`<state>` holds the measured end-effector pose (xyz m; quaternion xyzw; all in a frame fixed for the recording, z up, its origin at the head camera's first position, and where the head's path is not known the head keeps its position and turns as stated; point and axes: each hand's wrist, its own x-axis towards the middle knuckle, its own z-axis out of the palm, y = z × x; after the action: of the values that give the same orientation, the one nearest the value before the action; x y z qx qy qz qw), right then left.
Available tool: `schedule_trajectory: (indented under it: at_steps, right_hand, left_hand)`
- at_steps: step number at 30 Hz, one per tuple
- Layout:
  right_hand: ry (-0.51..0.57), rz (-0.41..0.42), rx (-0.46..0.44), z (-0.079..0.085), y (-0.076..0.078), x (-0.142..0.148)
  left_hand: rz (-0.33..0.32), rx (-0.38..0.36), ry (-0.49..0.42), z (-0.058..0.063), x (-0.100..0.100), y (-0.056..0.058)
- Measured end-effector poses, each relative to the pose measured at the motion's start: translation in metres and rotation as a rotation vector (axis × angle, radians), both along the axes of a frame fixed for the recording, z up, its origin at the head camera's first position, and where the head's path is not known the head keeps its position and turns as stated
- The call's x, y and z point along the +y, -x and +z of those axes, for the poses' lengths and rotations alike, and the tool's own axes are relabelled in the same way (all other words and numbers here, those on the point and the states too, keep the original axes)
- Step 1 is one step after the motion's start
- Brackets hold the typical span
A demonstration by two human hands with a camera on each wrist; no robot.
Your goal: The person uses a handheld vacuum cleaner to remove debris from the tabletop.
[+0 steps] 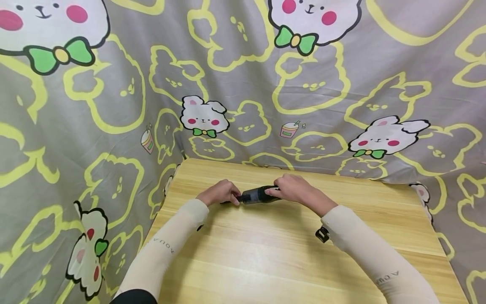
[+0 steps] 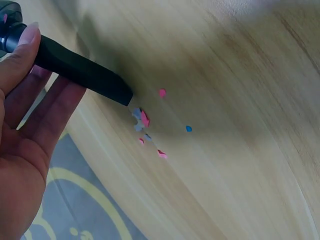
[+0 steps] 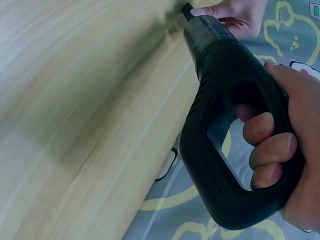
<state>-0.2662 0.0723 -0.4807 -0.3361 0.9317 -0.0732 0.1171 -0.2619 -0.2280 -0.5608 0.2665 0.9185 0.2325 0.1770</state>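
A black handheld vacuum cleaner [image 1: 258, 195] with a see-through dust cup [image 3: 206, 34] is held low over the wooden table. My right hand [image 1: 294, 188] grips its loop handle [image 3: 197, 150], the fingers curled through the opening in the right wrist view. At the front, my left hand [image 1: 222, 192] pinches the narrow black nozzle [image 2: 82, 69] between thumb and fingers close to its base. The nozzle's slanted tip points at small pink and grey scraps [image 2: 145, 118]. Around them lie a pink bit [image 2: 162, 92], a blue bit [image 2: 188, 128] and another pink scrap [image 2: 162, 154].
The wooden table [image 1: 250, 261] reaches back to a grey curtain [image 1: 243, 84] printed with cartoon animals, which hangs along its far and left sides. A small black clip-like object [image 1: 322, 234] shows beside the right sleeve.
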Motion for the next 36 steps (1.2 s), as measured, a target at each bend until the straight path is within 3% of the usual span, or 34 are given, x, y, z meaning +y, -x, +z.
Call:
schedule_trajectory:
  at_steps: [12,23,36]
  right_hand:
    - [-0.006,0.022,0.065,-0.002,0.005,-0.012]
    - [-0.004,0.026,0.059,0.000,0.008,-0.027]
    - [-0.013,0.069,0.175,-0.005,0.005,-0.042]
  left_hand:
    - [0.055,-0.023,0.020,-0.002,-0.009,0.004]
    - [0.083,-0.016,0.037,-0.001,-0.023,0.004]
    - [0.104,0.002,0.029,0.000,-0.039,0.008]
